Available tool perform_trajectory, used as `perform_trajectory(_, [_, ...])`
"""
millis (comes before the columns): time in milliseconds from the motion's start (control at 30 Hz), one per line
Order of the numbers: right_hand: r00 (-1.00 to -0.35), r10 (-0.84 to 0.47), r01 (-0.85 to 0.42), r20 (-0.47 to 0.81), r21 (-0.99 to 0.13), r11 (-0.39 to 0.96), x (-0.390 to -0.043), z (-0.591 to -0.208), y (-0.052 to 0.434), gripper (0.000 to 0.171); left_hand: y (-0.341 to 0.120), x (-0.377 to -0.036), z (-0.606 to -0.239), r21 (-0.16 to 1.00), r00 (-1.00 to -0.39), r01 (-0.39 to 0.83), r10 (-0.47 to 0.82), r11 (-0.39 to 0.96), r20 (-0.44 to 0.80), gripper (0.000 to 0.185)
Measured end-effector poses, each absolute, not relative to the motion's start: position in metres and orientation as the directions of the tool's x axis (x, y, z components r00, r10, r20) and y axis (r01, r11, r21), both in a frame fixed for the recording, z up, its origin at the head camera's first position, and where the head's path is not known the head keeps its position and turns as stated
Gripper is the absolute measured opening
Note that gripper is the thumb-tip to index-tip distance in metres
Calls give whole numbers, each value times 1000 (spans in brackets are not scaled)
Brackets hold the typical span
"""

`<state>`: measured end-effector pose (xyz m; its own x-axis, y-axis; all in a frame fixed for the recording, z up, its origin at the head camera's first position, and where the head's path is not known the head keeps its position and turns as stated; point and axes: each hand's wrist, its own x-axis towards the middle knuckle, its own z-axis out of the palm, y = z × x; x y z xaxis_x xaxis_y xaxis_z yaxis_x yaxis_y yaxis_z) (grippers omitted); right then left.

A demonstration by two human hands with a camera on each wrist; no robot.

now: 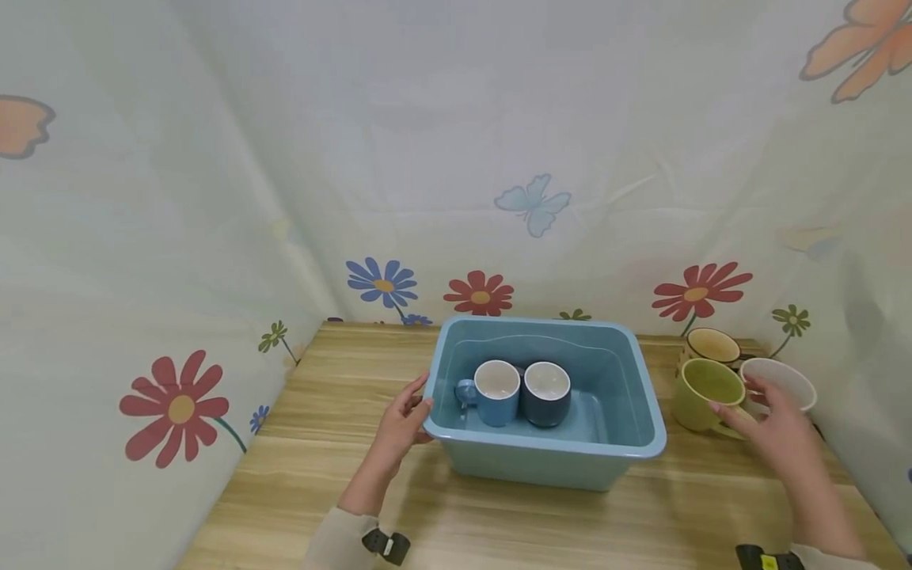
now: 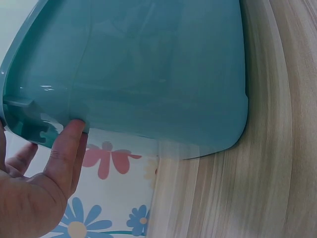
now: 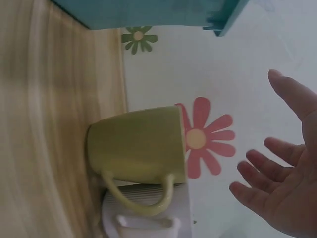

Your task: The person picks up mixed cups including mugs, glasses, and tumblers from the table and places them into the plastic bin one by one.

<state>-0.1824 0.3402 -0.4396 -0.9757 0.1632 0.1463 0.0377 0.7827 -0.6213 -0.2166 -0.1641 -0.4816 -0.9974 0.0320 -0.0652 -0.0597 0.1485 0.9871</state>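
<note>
Left hand (image 1: 402, 419) laid against the left rim of the blue plastic tub (image 1: 627, 445), fingers straight, thumb tip touching just under the lip in the left wrist view; grip apart, nothing clasped. Right hand (image 1: 773, 423) spread wide beside the green mug (image 1: 701, 394), fingertips (image 1: 716, 409) close to its rim and handle, contact not plainly shown; in the right wrist view palm open, fingers (image 3: 257, 171) relaxed and clear of the mug, grip apart and holding nothing.

Green mug standing upright on the wooden table (image 1: 342, 443), just right of the tub, handle turned toward the near edge. Directly behind it, a tan mug with a dark rim (image 1: 712, 346); to its right, a white ribbed cup (image 1: 784, 380), partly hidden by the right hand. All three crowded together at the table's right end.

Tub sitting mid-table, upright. Inside, on its floor: a light blue mug (image 1: 495, 392) with handle pointing left, and a dark navy mug (image 1: 546, 393) touching it on the right, both upright, both white within.

Behind and to both sides, a pale backdrop (image 1: 214, 198) printed with flowers and butterflies. Dark wrist straps at the bottom edge of the head view, over light sleeves.
</note>
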Motion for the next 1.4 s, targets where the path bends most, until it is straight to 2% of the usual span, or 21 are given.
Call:
perform_trajectory(200, [-967, 214, 96, 135, -589, 803, -187, -455, 346, 92, -164, -217, -481, 987, -997, -63, 25, 145, -67, 54])
perform_trajectory(433, [-969, 202, 78, 142, -600, 796, -197, -467, 349, 100, -165, -217, -483, 987, -997, -70, 16, 144, -73, 53])
perform_trajectory(600, [-978, 183, 91, 98, -588, 804, -206, -470, 351, 103, -166, -215, -484, 988, -997, -66, 19, 139, -69, 53])
perform_trajectory(667, [-981, 176, 94, 86, -581, 808, -210, -470, 352, 101, -166, -214, -484, 988, -997, -63, 23, 137, -67, 53])
perform_trajectory(833, [-981, 156, 57, 119, -587, 807, -220, -475, 355, 84, -165, -213, -483, 990, -998, -58, 22, 129, -62, 54])
perform_trajectory(933, [-983, 132, 36, 126, -577, 816, -226, -476, 358, 81, -165, -212, -484, 990, -998, -61, 20, 126, -64, 54])
perform_trajectory(1167, [-993, 117, 80, 31, -554, 829, -238, -468, 361, 93, -164, -212, -483, 990, -998, -58, 19, 127, -61, 54])
perform_trajectory(1400, [-993, 101, 115, -55, -542, 833, -246, -464, 362, 98, -163, -210, -484, 990, -997, -70, 16, 125, -73, 54])
